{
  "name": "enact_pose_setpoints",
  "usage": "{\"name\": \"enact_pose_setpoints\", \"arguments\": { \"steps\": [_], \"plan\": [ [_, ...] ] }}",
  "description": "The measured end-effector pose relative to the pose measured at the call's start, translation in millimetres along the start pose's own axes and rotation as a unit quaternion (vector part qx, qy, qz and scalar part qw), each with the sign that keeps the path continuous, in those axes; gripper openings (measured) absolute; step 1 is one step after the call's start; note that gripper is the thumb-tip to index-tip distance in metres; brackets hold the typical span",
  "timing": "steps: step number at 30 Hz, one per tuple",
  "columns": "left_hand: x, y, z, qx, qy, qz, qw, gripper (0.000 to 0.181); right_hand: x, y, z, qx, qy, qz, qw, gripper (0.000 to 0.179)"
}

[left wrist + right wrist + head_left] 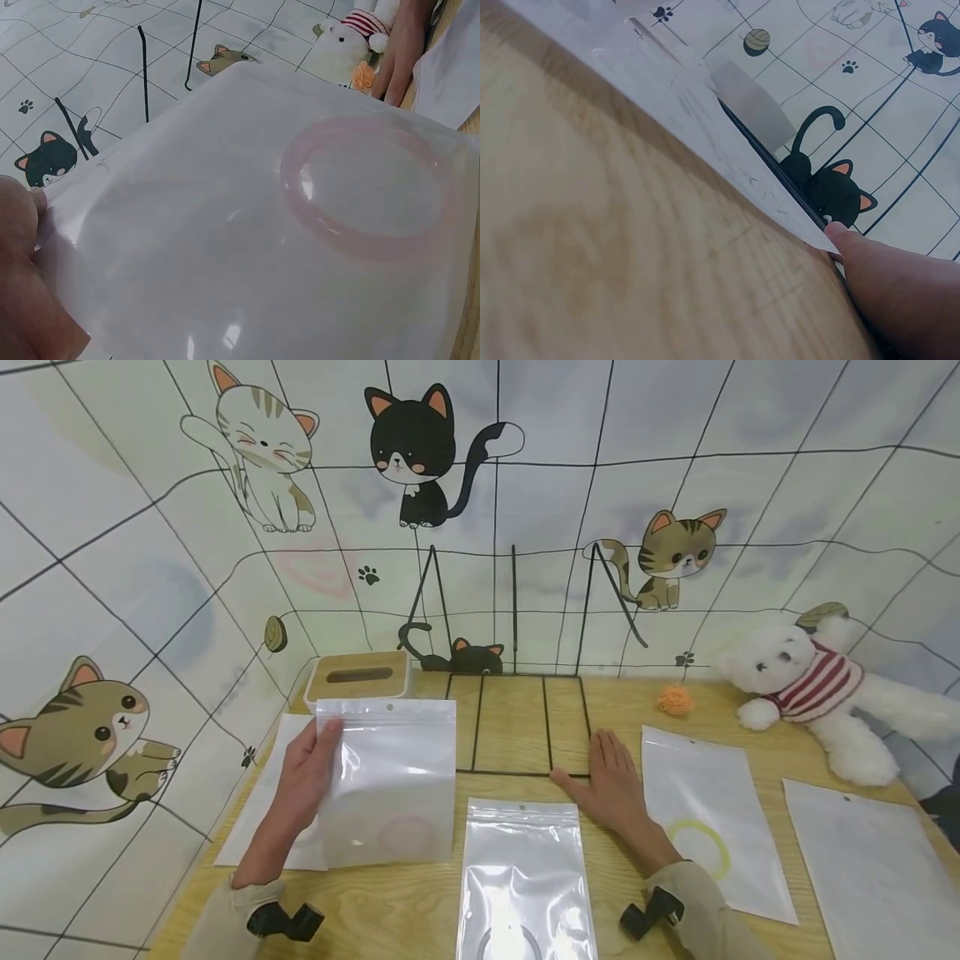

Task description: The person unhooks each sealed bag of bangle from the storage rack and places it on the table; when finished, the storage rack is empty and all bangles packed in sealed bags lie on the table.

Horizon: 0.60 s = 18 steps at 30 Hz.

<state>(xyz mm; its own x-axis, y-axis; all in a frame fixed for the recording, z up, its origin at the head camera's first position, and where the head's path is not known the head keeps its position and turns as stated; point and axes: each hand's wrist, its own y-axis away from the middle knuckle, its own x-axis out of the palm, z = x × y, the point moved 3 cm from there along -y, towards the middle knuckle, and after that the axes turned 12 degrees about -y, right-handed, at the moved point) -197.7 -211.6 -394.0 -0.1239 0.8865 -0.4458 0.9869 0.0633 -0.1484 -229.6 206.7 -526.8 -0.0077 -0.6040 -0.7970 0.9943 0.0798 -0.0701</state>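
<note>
My left hand [300, 777] holds a clear-fronted white zip bag [386, 768] upright by its upper left edge, thumb on the front. Through the plastic shows a pale pink ring [295, 176], low in the bag. My right hand [618, 789] lies with straight fingers at the front right corner of a black wire rack [517, 773], its thumb [877, 274] at the front bar. Another zip bag [521, 860] lies in front of the rack, with a ring partly cut off at the frame's bottom. Right of my right hand lies a bag [705, 777] with a yellow ring [693, 825].
A wood-topped tissue box [360, 662] stands at the back left. One white bag [262, 810] lies partly behind the held one, another [877, 852] at far right. An orange flower-like thing [677, 699] and a white plush bear [832, 685] are at the back right.
</note>
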Motion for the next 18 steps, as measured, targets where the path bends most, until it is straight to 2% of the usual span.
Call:
{"name": "enact_pose_setpoints", "arguments": {
  "steps": [4, 8, 18],
  "plan": [
    [0.0, -5.9, 7.9, 0.001, -0.006, 0.003, 1.0, 0.041, 0.3, -0.1, -0.4, 0.001, 0.0, -0.001, 1.0, 0.11],
    [3.3, -11.1, 16.7, 0.001, -0.006, 0.026, 0.9996, 0.045, 0.7, 0.2, -1.5, 0.001, 0.002, -0.004, 1.0, 0.111],
    [11.2, -19.0, 38.9, -0.036, -0.032, 0.089, 0.9949, 0.048, 0.7, 0.2, -0.5, 0.001, 0.001, -0.004, 1.0, 0.111]
  ]
}}
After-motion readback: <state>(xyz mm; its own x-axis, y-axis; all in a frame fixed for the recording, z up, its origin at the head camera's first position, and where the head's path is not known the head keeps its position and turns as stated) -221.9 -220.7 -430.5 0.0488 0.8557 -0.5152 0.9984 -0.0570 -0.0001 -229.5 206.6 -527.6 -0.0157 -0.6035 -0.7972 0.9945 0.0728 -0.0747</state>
